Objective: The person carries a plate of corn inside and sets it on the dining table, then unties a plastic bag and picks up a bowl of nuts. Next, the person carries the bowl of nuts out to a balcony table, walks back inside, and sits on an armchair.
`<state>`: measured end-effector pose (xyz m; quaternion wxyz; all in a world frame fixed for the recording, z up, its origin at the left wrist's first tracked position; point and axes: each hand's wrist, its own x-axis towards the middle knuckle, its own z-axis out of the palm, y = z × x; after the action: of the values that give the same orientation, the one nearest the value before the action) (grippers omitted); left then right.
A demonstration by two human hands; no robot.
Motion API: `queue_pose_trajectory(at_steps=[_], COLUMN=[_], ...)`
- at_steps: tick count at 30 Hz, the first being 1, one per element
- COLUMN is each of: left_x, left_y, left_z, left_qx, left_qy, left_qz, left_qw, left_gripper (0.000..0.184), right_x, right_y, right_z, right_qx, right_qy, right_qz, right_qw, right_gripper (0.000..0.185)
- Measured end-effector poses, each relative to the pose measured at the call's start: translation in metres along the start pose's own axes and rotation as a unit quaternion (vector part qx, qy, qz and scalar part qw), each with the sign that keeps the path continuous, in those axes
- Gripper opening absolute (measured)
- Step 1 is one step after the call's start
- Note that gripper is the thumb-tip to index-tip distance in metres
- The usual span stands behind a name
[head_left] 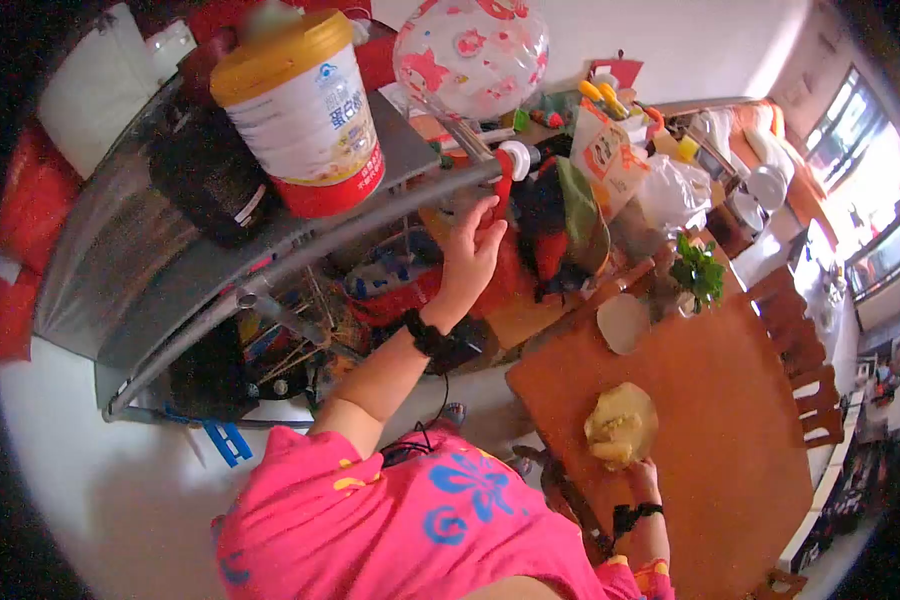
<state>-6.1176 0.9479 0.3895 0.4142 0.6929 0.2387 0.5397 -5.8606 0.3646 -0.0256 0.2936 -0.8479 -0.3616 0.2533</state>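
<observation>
My left hand (470, 258) is raised beside the end of a grey metal rail (370, 215), its fingers stretched out and apart. The fingertips are close to a red strap (503, 187) hanging at the rail's end; I cannot tell whether they touch it. Over the wooden table, my right hand (644, 482) grips the near edge of a round, yellowish dish (622, 425) with lumpy yellow contents. That hand's fingers are partly hidden by the dish. I cannot make out what the contents are.
A white tin with a gold lid (310, 120) stands on the grey surface at upper left. Behind the rail are a clear patterned balloon (472, 55) and piled bags (675, 190). A pale round disc (623, 323) and a green plant (697, 270) are on the wooden table (710, 400).
</observation>
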Motion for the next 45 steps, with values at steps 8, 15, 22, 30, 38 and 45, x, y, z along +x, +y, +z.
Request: queue_pose_trajectory(at_steps=[8, 15, 22, 30, 38, 45], left_x=[0.020, 0.028, 0.026, 0.011, 0.013, 0.013], left_y=[-0.023, -0.041, -0.049, -0.053, -0.068, -0.046], left_z=[0.018, 0.024, 0.025, 0.022, 0.020, 0.010], left_qx=[0.031, 0.030, 0.042, 0.056, -0.010, 0.007], left_qy=[0.069, 0.086, 0.107, 0.097, 0.024, 0.002], left_qz=[0.033, 0.058, 0.067, 0.074, 0.054, 0.085], left_qw=[0.997, 0.994, 0.991, 0.991, 0.998, 0.996], left_gripper=[0.021, 0.019, 0.017, 0.017, 0.018, 0.021], right_x=[0.000, 0.018, 0.015, 0.016, 0.054, 0.156], right_y=[-0.113, 0.008, -0.101, -0.091, -0.147, -0.546], right_z=[-0.037, -0.002, -0.034, -0.053, -0.077, -0.101], right_qx=[0.475, 0.381, 0.434, 0.381, -0.202, 0.321], right_qy=[0.056, 0.099, 0.080, -0.006, 0.266, 0.052], right_qz=[0.287, 0.277, 0.315, 0.364, 0.077, -0.118], right_qw=[0.830, 0.877, 0.840, 0.850, 0.939, 0.938], right_gripper=[0.024, 0.012, 0.009, 0.010, 0.014, 0.018])
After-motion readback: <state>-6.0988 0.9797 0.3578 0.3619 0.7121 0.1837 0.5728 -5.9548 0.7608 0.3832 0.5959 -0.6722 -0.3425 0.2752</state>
